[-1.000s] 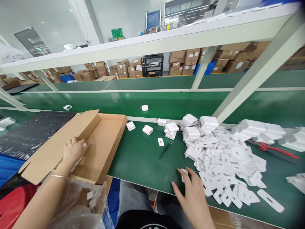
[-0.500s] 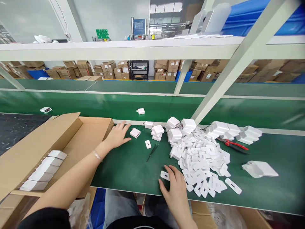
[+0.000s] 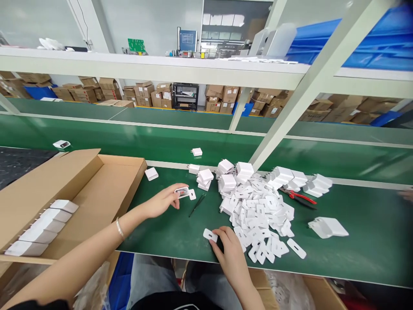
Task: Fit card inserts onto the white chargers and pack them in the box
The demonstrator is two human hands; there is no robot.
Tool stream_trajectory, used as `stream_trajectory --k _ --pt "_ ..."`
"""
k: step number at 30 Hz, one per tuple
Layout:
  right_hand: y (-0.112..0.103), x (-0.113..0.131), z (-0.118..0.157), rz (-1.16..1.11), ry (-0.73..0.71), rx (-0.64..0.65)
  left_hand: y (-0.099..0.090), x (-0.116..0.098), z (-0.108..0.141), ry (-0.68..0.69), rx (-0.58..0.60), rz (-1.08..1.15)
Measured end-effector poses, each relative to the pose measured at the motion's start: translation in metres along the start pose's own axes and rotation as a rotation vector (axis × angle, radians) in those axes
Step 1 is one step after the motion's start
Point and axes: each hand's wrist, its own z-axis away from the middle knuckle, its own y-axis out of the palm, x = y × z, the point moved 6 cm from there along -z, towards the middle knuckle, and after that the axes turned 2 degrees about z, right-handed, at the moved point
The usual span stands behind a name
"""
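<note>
My left hand point(image 3: 165, 199) is closed on a white charger housing point(image 3: 181, 192), gripped between thumb and fingers. The housing's open end faces me and shows its inside. Right beside it appears a loose white slotted cover plate point(image 3: 192, 194). Nearer the table's front edge, my right hand point(image 3: 229, 249) pinches another slotted cover plate point(image 3: 210, 235) by its right end. Just right of that hand spreads a big pile of similar cover plates point(image 3: 258, 206). A pair of black tweezers point(image 3: 197, 205) lies between the two hands.
A cardboard box point(image 3: 97, 181) at left holds a row of white chargers point(image 3: 41, 230). Other chargers point(image 3: 204, 176) stand behind the tweezers. Red-handled pliers point(image 3: 300, 197) lie right of the pile. A slanted white post point(image 3: 284, 116) rises behind it. Another person's hand point(image 3: 407, 195) shows at the right edge.
My left hand has picked up the charger housing and drawn it nearer me. My right hand has closed on the cover plate it was over. The view has shifted slightly.
</note>
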Motion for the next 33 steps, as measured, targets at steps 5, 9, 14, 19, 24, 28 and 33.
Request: stream_trajectory --k 5,9,14,19,24,28,33 --pt "-0.007 0.006 -0.015 -0.206 0.080 -0.012 0.028 -0.050 0.063 0.067 0.072 0.436" --pt "-0.025 0.025 -0.023 -0.428 0.165 -0.091 0.039 -0.067 0.086 0.098 0.169 0.429" --pt "-0.047 0.063 -0.028 -0.645 0.114 -0.111 0.044 -0.071 0.092 0.158 0.186 0.388" --pt "-0.063 0.091 -0.025 -0.676 0.061 -0.136 0.051 -0.067 0.093 0.157 0.156 0.398" --pt "-0.058 0.104 -0.026 -0.660 0.095 -0.049 0.060 -0.066 0.092 0.187 0.121 0.323" --pt "-0.051 0.107 -0.030 -0.623 0.077 -0.031 0.070 -0.062 0.090 0.158 0.107 0.286" --pt "-0.051 0.111 -0.034 -0.515 -0.050 -0.099 0.082 -0.058 0.087 0.116 0.116 0.257"
